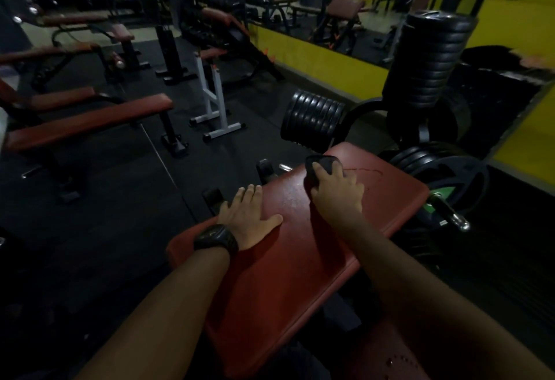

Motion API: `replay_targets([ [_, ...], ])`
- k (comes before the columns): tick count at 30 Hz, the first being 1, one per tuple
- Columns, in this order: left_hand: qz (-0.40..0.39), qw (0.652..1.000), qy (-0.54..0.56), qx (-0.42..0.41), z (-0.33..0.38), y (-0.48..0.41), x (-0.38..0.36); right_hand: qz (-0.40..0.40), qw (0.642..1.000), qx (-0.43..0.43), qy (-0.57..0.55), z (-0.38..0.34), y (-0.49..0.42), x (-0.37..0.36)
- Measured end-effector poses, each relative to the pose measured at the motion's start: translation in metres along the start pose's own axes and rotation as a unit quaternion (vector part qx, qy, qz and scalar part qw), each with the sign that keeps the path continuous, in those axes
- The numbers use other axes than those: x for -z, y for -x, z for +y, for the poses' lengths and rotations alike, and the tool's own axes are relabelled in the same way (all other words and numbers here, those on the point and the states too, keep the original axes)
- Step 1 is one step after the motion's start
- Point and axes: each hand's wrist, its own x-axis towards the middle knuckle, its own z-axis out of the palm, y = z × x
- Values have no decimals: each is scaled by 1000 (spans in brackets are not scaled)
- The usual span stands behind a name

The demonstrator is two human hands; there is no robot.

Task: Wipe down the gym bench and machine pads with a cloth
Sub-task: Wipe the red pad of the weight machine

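A red padded bench pad [288, 262] fills the lower middle of the head view, sloping away from me. My right hand [335, 192] presses a dark cloth [322, 162] onto the pad's far end, fingers curled over it. My left hand [247, 214] lies flat on the pad's left edge with straight fingers, a black watch on its wrist. A wet streak shows on the pad just right of the cloth. A second red pad [390, 355] sits at the bottom right.
Black weight plates [313, 120] hang on a rack right behind the pad, with a tall stack [432, 58] and a loaded bar end [450, 211] to the right. More red benches [90, 123] and a white stand [214, 100] stand on the dark floor at left.
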Motion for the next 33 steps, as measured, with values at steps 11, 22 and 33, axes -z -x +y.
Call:
replay_targets([
  [11,-16,997,-4,-78,5,-31,5,11,999,48,3,10,5,5],
  [22,-2,992,4,-126,14,-59,5,43,998,51,-22,-28,40,-1],
  [33,26,985,17,-170,14,-71,-4,44,990,-126,-47,-21,68,4],
])
